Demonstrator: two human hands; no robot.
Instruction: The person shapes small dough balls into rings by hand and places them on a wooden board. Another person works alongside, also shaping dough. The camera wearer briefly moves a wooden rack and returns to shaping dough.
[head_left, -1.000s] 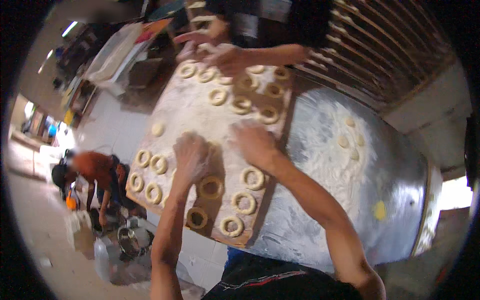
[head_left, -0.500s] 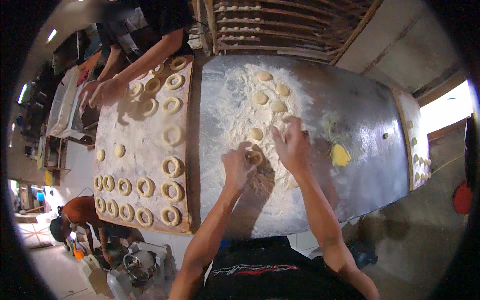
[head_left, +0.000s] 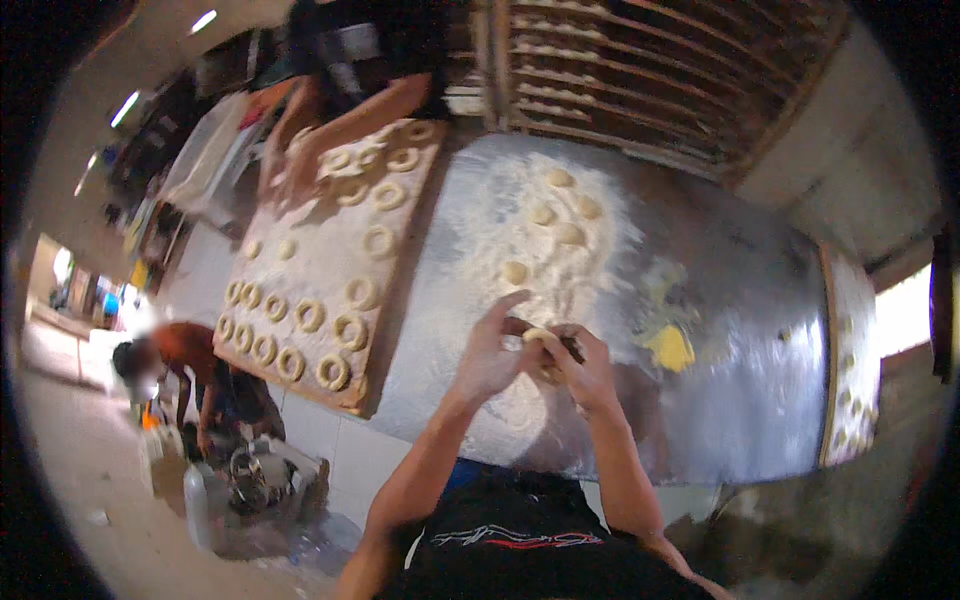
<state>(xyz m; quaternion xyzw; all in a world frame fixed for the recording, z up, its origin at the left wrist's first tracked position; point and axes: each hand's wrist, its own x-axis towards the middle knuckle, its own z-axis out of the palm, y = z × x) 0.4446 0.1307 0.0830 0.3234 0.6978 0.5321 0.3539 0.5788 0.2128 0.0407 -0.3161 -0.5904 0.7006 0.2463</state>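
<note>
Over the floured metal tabletop (head_left: 725,410), my two hands come together on one pale dough ring (head_left: 541,337). My left hand (head_left: 486,355) grips its left side, with the index finger lifted away. From the right, my right hand (head_left: 588,368) pinches the ring, its fingers curled and covering part of it. The lower part of the ring is hard to make out. Just beyond my left fingers rests a round dough piece (head_left: 514,272). Farther off, several more dough pieces (head_left: 570,234) lie in the loose flour (head_left: 510,225).
On the left, a floured board (head_left: 320,220) carries several dough rings (head_left: 333,371); a co-worker's hands (head_left: 295,175) work over it. Yellow paste (head_left: 672,348) lies to my right. A rack (head_left: 620,90) stands behind, another board (head_left: 852,345) far right. Someone (head_left: 190,365) bends at lower left.
My right hand has come down to meet the left. The ring, earlier at my left hand near the table, is now between both hands. My view has turned, and the co-worker's hands have moved over the board.
</note>
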